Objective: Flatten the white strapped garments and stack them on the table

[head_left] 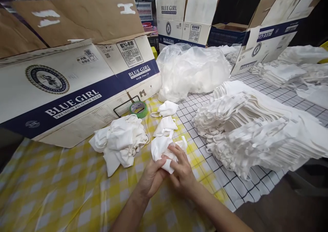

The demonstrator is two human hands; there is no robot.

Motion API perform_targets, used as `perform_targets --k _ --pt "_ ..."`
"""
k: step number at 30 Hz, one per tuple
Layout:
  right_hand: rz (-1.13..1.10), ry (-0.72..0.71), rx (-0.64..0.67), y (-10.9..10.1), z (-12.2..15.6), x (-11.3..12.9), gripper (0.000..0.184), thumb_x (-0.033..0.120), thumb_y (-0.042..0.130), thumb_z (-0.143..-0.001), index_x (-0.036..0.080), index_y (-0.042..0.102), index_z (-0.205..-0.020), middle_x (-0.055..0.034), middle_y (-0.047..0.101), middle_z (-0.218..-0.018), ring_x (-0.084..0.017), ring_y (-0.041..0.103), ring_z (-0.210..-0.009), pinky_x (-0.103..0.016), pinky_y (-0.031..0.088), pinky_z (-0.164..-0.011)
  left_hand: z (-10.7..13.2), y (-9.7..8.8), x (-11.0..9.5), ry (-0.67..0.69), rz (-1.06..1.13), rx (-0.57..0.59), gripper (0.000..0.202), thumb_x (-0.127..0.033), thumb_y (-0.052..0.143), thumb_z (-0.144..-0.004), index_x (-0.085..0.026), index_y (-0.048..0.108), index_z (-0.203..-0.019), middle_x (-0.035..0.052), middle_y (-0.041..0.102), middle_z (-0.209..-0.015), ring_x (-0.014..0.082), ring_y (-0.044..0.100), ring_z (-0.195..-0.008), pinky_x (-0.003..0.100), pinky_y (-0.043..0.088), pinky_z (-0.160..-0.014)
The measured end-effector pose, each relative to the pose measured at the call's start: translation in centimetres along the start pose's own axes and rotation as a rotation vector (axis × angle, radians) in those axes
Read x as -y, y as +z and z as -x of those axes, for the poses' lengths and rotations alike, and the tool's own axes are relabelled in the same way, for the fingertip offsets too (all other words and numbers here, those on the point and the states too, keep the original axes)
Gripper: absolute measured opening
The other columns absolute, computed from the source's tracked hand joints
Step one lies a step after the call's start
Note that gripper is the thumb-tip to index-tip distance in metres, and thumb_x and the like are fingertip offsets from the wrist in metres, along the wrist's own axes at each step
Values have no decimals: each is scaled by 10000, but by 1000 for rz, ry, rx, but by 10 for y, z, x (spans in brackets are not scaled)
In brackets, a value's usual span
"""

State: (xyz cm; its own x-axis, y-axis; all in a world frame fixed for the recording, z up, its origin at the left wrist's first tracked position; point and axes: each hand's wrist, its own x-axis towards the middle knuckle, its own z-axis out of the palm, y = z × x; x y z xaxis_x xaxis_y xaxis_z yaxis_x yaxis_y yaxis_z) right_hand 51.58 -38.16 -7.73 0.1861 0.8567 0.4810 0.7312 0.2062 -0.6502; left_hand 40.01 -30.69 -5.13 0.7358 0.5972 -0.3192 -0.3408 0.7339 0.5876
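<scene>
Both hands grip a white cloth face mask (159,148) above the yellow checked cloth. My left hand (153,177) holds its lower edge, thumb on top. My right hand (182,167) has its fingers bent over the mask's right side, and some of the fabric is hidden beneath them. Just beyond lie two folded white masks (166,125), one with an ear loop showing. To the left of my hands is a loose heap of white masks (123,139). On the right, long stacked rows of white masks (256,126) lie with their loops toward me.
A roll of green tape (138,109) sits by a large beer carton (84,88) at the left. Behind are a clear plastic bag (194,71) with white contents and two more cartons (183,20). More white piles (284,73) lie at the far right.
</scene>
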Motion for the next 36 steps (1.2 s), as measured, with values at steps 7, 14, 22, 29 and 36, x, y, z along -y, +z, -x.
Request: perform_targets --k 7,14,22,29,36 --pt "-284 50 -23 -7 26 18 477 266 453 -804 215 372 -1272 -113 410 -1331 -289 391 -1227 -480 370 -973 29 -5 -2 -12 12 -129 502 -126 564 -747 -191 495 -1240 95 638 -1108 287 565 -1057 428 428 -929" --pt "-555 413 -170 -15 28 25 343 311 386 -883 232 441 -1213 -76 484 -1234 -225 462 -1138 -390 387 -954 47 -18 -1 -69 103 -159 593 -102 517 -670 -181 478 -1257 87 642 -1109 305 527 -1119 469 408 -960" --pt "-940 766 -162 -7 43 10 326 423 543 -801 208 540 -1046 -30 630 -884 -175 583 -738 -287 469 -652 68 -32 -1 -89 90 -156 614 -137 486 -680 -168 444 -1292 84 644 -1114 300 510 -1144 477 362 -1008" --pt "-1096 825 -193 -15 38 14 254 382 634 -745 221 573 -932 11 630 -789 -145 566 -671 -258 446 -620 84 -40 -1 -128 106 -145 614 -165 479 -692 -166 432 -1304 85 646 -1110 302 499 -1157 481 351 -1015" --pt "-1057 849 -249 -24 35 12 248 347 642 -745 202 584 -938 -8 633 -837 -138 568 -707 -244 444 -636 96 -43 0 -137 141 -179 604 -200 473 -705 -173 424 -1307 83 623 -1153 300 471 -1185 480 334 -1024"
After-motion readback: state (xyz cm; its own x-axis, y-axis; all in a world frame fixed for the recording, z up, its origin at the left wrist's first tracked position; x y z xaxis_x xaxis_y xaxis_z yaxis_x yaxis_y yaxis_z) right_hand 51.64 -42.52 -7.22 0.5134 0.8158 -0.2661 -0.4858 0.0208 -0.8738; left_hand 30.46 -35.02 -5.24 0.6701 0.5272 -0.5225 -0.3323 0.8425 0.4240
